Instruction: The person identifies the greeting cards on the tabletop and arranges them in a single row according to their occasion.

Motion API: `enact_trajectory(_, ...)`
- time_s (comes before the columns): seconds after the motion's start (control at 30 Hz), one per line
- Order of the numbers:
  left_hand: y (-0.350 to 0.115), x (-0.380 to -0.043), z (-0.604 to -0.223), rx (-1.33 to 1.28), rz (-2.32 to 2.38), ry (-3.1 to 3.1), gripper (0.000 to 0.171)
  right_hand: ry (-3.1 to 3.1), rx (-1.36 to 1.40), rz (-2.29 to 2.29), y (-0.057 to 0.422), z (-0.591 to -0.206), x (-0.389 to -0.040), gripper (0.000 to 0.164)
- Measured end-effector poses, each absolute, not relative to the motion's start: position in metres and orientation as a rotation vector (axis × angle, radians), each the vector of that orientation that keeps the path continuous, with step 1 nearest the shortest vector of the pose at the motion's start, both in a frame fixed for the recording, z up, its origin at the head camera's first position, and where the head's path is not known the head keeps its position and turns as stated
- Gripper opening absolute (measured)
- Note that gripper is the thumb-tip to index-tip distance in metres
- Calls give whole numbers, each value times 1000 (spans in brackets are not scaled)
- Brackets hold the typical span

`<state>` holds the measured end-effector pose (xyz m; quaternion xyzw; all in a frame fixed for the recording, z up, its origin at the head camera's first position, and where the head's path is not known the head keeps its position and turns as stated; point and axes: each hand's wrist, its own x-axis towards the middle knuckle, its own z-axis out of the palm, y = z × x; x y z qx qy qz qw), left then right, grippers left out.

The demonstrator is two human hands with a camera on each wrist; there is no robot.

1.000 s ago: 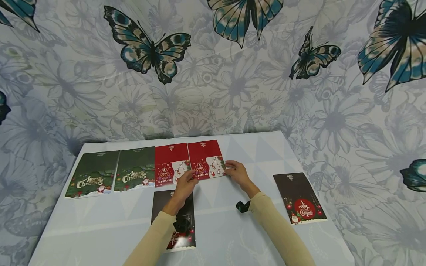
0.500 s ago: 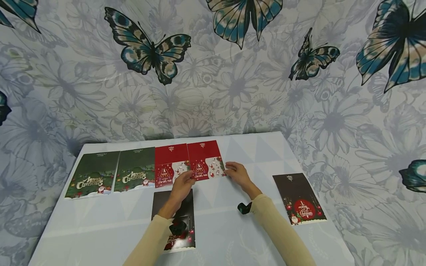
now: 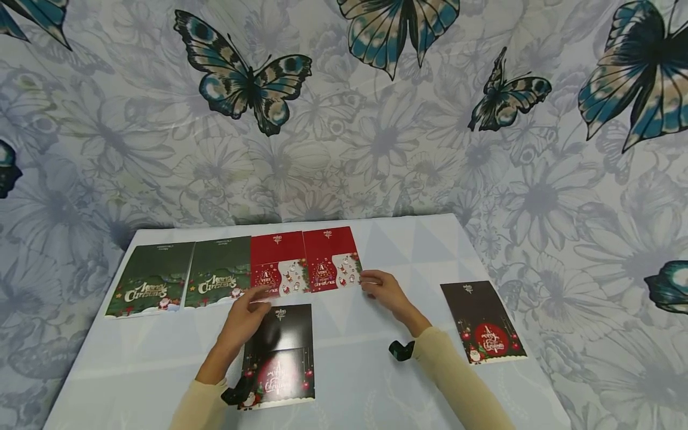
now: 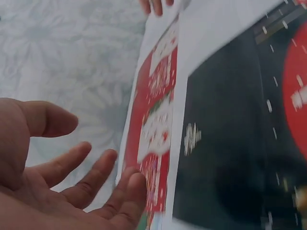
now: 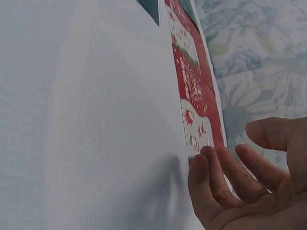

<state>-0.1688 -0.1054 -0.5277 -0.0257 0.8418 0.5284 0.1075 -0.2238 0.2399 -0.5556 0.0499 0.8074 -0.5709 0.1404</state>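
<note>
Two red Christmas cards lie side by side at the back of the table, the left one (image 3: 277,251) and the right one (image 3: 329,248). My right hand (image 3: 388,291) has its fingertips right at the lower right corner of the right red card, fingers relaxed. My left hand (image 3: 240,322), fingers spread and holding nothing, hovers by the lower edge of the left red card. Beside it a dark card (image 3: 279,334) with a red circle lies flat in front of the row. In the left wrist view the fingers (image 4: 96,177) are apart from the thumb.
Two green Christmas cards, the outer one (image 3: 151,278) and the inner one (image 3: 219,272), continue the row leftward. Another dark card (image 3: 485,322) lies at the right side of the table (image 3: 376,370). A butterfly-patterned cloth (image 3: 376,149) hangs behind.
My left hand has moved from the seam between the red cards to the left and nearer, uncovering the dark card. The right hand has shifted slightly nearer. The cards stay in place.
</note>
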Motion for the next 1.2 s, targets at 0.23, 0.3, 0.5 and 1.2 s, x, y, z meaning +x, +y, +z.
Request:
enact_trajectory(0.23, -148, -141, -536, -169, 1336, 2475, 47, 2232, -1, -1655, 236, -553, -202, 42)
enact_trajectory(0.3, -159, -134, -539, -182, 1318, 2455, 46, 2217, -35, -1652, 234, -552, -196, 42)
enact_trajectory(0.5, -179, -119, -546, -168, 1314, 2398, 45, 2151, -136, -1612, 221, -554, -181, 41)
enact_trajectory(1.2, -175, -101, -551, -181, 1484, 2237, 45, 1938, -194, -1633, 186, -565, -144, 34)
